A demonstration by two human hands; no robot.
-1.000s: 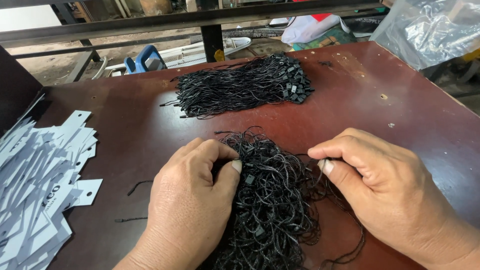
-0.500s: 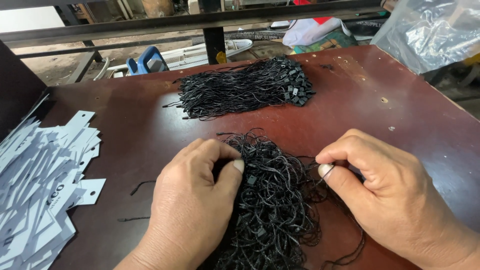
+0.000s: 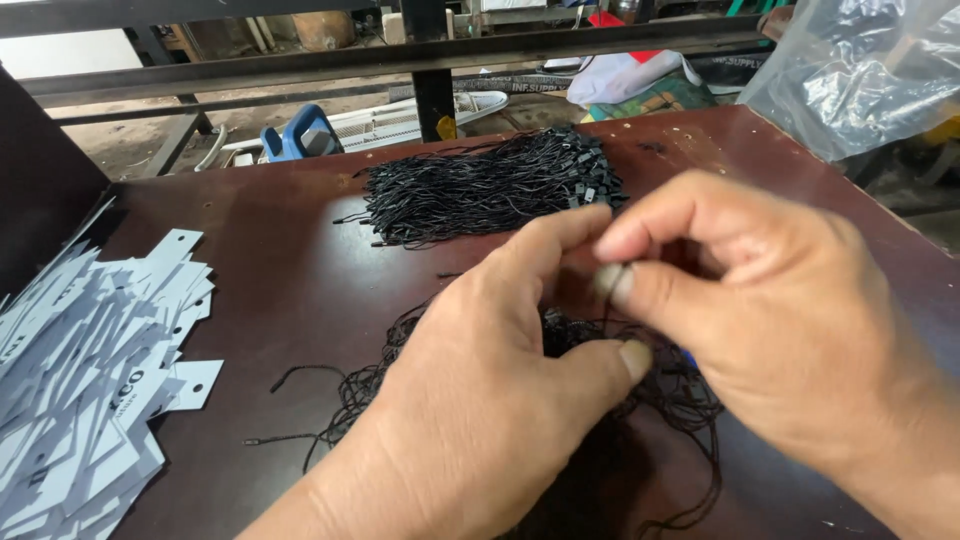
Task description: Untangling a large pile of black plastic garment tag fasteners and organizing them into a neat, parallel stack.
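Above a tangled heap of black strings [image 3: 640,400] on a dark red worktop [image 3: 300,290], the left hand [image 3: 490,390] and right hand [image 3: 760,310] meet, fingertips pinched closed, any strand between them too fine to make out.

I see a dark reddish-brown table [image 3: 300,290] in daylight. Beyond its far edge runs a black metal frame [image 3: 400,60] over a dusty concrete floor [image 3: 130,140]. A clear plastic bag [image 3: 860,70] hangs far right.

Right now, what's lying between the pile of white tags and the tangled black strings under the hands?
In the head view, only bare brown table separates the white tags from the tangled strings; a few loose string ends stray across it.
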